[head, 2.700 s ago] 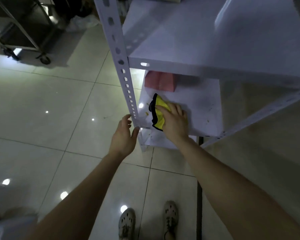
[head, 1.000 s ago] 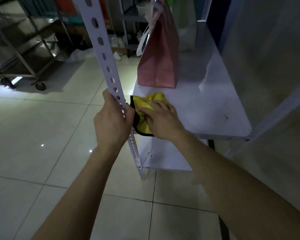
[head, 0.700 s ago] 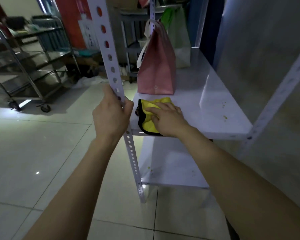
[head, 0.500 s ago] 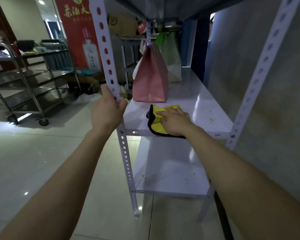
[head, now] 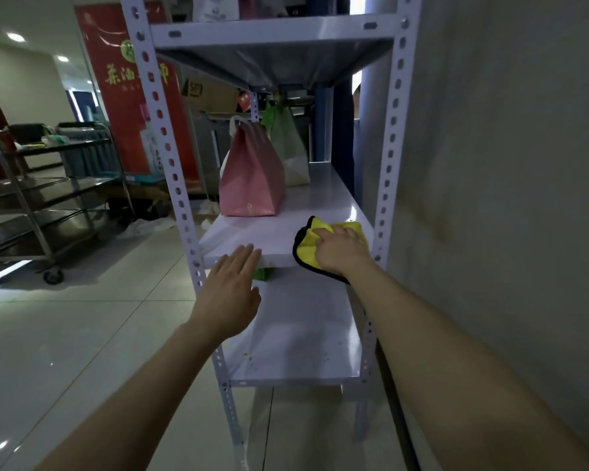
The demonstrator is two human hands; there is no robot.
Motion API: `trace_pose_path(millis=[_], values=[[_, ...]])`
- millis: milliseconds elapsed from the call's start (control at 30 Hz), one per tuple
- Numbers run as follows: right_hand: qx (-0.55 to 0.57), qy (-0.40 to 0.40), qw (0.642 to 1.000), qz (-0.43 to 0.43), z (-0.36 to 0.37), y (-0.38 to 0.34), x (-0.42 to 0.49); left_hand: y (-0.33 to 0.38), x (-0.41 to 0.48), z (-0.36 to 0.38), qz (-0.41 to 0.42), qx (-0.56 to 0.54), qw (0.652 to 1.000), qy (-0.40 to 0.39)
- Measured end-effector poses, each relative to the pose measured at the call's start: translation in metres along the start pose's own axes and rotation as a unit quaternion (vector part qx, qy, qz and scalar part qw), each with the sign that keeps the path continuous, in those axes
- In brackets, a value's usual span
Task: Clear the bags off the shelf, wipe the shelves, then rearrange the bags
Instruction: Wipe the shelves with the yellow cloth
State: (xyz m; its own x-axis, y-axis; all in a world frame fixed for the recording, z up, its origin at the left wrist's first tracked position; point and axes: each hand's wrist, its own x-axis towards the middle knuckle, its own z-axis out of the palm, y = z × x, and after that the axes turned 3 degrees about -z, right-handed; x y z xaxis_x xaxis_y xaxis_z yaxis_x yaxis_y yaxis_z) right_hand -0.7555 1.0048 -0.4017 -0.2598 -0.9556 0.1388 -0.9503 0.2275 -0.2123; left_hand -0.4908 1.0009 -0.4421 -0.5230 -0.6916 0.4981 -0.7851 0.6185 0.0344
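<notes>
A white metal shelf rack stands against the wall. On its middle shelf [head: 252, 232] my right hand [head: 342, 249] presses a yellow cloth with a black edge [head: 308, 244] flat near the front right corner. My left hand [head: 230, 294] hovers with straight fingers just in front of that shelf's front edge, holding nothing. A pink paper bag [head: 250, 175] stands upright further back on the same shelf, with a white and green bag [head: 288, 147] behind it. The lower shelf [head: 303, 338] holds a few crumbs.
The rack's perforated left post [head: 170, 171] rises beside my left hand, and the right post [head: 386, 171] stands by the grey wall [head: 507, 198]. More bags sit on the top shelf [head: 272, 32]. A steel trolley [head: 38, 205] and a red banner [head: 133, 107] are at the left.
My left hand let go of the left post and now hovers with straight fingers by the shelf edge. My right hand slid the cloth from the front left to the front right of the shelf.
</notes>
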Motion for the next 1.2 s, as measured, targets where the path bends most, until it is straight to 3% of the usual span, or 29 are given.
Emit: trace_pose_path(millis=[100,367,667,1200], values=[[-0.009,-0.015,0.999,0.030,-0.005,0.008,0.014,-0.001,0.005,0.033,0.017,0.023,0.999,-0.017],[-0.043,-0.073,0.988,0.129,-0.013,0.027,0.079,-0.006,0.032,0.077,0.025,0.027,0.997,0.075],[-0.048,-0.082,0.990,0.100,-0.006,0.014,0.168,-0.015,0.032,0.091,0.047,0.031,0.994,0.096],[-0.021,-0.061,0.996,0.065,-0.001,-0.007,0.004,-0.006,0.030,0.070,0.025,0.033,0.999,-0.001]])
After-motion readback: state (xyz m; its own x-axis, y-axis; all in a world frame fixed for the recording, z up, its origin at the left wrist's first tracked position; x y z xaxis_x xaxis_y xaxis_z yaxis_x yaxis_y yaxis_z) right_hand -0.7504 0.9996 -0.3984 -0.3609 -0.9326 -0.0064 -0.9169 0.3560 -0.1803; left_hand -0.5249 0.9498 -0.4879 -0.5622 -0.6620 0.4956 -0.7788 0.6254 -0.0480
